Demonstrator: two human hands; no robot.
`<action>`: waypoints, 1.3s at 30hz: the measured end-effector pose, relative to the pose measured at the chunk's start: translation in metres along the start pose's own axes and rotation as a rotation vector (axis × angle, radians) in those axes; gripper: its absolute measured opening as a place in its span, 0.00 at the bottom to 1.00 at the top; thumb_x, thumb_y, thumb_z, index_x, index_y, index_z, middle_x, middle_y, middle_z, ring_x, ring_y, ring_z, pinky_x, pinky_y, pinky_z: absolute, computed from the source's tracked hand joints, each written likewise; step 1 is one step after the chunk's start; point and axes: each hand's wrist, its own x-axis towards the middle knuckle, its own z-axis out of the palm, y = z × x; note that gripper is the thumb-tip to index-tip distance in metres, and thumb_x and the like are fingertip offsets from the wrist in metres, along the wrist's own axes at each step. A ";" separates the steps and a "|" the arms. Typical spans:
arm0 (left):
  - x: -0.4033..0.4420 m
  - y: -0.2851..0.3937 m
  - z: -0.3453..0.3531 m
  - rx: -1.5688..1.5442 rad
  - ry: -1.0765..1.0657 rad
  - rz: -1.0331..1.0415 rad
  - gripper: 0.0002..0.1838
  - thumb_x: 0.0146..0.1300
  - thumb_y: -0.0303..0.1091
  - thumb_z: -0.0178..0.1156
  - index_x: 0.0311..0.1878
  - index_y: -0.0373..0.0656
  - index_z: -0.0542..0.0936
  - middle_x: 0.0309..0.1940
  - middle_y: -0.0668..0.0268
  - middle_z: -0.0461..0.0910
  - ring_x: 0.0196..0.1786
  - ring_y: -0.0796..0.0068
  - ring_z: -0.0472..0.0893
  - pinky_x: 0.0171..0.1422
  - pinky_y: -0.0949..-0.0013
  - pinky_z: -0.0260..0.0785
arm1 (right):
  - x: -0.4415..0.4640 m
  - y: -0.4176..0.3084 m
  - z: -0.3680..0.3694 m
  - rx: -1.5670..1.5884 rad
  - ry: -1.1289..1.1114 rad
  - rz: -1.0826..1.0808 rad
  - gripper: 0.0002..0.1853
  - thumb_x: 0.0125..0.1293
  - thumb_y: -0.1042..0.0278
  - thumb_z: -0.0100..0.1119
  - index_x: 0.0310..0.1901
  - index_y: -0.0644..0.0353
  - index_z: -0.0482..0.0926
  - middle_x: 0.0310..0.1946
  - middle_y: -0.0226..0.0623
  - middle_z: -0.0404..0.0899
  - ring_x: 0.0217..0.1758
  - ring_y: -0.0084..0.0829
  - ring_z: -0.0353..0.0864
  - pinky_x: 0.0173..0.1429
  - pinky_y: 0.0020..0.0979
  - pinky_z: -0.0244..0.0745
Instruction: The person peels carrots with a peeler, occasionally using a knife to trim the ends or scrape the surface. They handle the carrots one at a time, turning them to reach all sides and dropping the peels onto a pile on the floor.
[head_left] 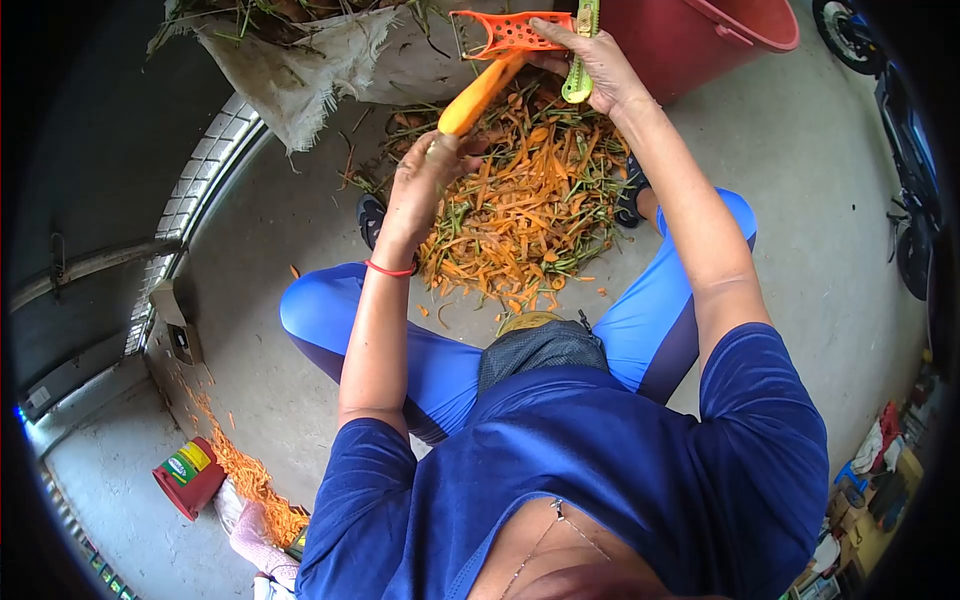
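My left hand (425,180) is closed round the lower end of an orange carrot (478,98), which slants up to the right. The carrot's far end meets the underside of an orange peeler with holes (515,33). My right hand (595,68) grips the peeler by its right end, together with a green-handled tool (578,80) that lies across the palm. Below both hands a heap of orange peelings and green stalks (530,210) covers the floor between my feet.
A large red bucket (670,50) stands right of the heap. A pale torn sack (300,75) holding carrots and stalks is at the top left. A small red pot (190,478) and more orange shreds (250,480) lie lower left. A motorcycle (905,170) stands far right.
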 end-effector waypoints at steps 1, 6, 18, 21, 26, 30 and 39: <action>-0.001 -0.004 -0.001 0.259 0.028 0.077 0.14 0.70 0.38 0.51 0.49 0.36 0.71 0.44 0.57 0.80 0.47 0.72 0.80 0.53 0.71 0.71 | -0.001 0.002 0.000 -0.068 -0.003 -0.012 0.18 0.61 0.60 0.64 0.50 0.60 0.77 0.46 0.32 0.80 0.49 0.23 0.80 0.55 0.28 0.80; -0.003 0.000 -0.005 1.020 0.217 0.277 0.14 0.70 0.32 0.52 0.55 0.37 0.70 0.38 0.59 0.78 0.30 0.75 0.80 0.36 0.71 0.72 | -0.007 0.001 0.001 -0.163 0.013 0.044 0.19 0.60 0.61 0.65 0.50 0.61 0.77 0.45 0.33 0.79 0.48 0.24 0.80 0.55 0.27 0.80; 0.004 -0.012 -0.016 0.548 0.138 0.152 0.17 0.75 0.43 0.40 0.45 0.38 0.70 0.32 0.59 0.77 0.37 0.69 0.79 0.43 0.63 0.71 | -0.023 -0.011 0.002 -0.544 -0.010 -0.047 0.17 0.58 0.52 0.67 0.39 0.57 0.82 0.29 0.25 0.80 0.27 0.14 0.74 0.26 0.18 0.68; 0.001 -0.011 -0.012 0.844 0.117 0.133 0.17 0.75 0.42 0.39 0.44 0.37 0.69 0.34 0.54 0.75 0.39 0.59 0.78 0.45 0.59 0.69 | -0.031 0.002 0.025 -0.627 -0.089 -0.110 0.18 0.58 0.51 0.68 0.39 0.58 0.82 0.23 0.20 0.75 0.23 0.12 0.67 0.27 0.19 0.63; -0.008 -0.001 -0.001 1.064 0.121 0.307 0.16 0.74 0.39 0.38 0.43 0.35 0.69 0.37 0.50 0.76 0.41 0.48 0.76 0.47 0.56 0.67 | -0.029 0.019 0.022 -0.742 -0.130 -0.068 0.19 0.59 0.51 0.67 0.43 0.58 0.82 0.23 0.19 0.75 0.24 0.12 0.66 0.28 0.20 0.63; -0.007 -0.006 -0.008 0.964 0.034 0.319 0.14 0.74 0.36 0.38 0.45 0.35 0.70 0.38 0.50 0.76 0.42 0.50 0.77 0.48 0.56 0.67 | -0.027 0.016 0.015 -0.663 -0.166 0.052 0.21 0.56 0.45 0.67 0.33 0.58 0.82 0.16 0.24 0.71 0.20 0.15 0.67 0.28 0.23 0.66; 0.001 -0.016 -0.006 0.931 -0.002 0.349 0.17 0.75 0.38 0.40 0.51 0.35 0.72 0.42 0.56 0.77 0.45 0.66 0.82 0.51 0.66 0.71 | -0.024 0.005 -0.009 -0.580 -0.189 0.200 0.23 0.50 0.43 0.71 0.30 0.58 0.81 0.20 0.22 0.71 0.23 0.14 0.68 0.26 0.19 0.62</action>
